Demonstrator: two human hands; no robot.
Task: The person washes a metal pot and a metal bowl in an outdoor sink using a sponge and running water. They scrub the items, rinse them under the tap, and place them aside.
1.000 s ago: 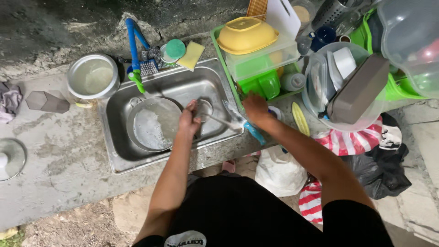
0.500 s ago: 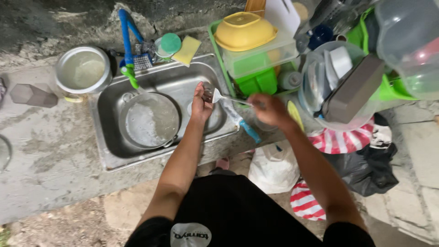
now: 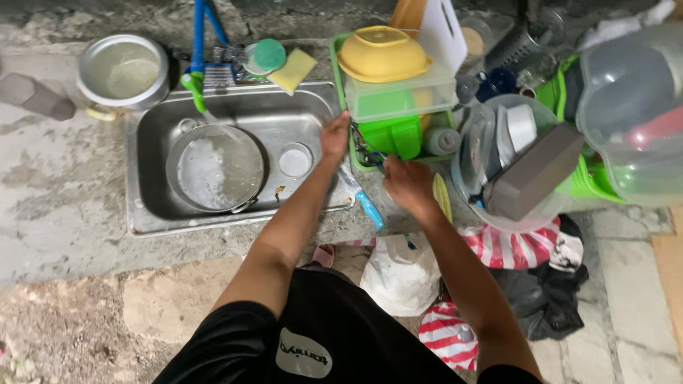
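Grip: your left hand [image 3: 334,135] rests open on the sink [image 3: 284,114] rim; right hand's [image 3: 405,181] hold, you cannot tell.
Bench: rough grey concrete bench [image 3: 64,192] under both.

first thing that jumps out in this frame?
Both hands meet at the sink's right edge: the left hand on the rim, the right hand by the green dish rack, with a blue-handled knife lying between them. Next, the yellow bowl upside down atop the rack, and the soapy pan in the steel sink.
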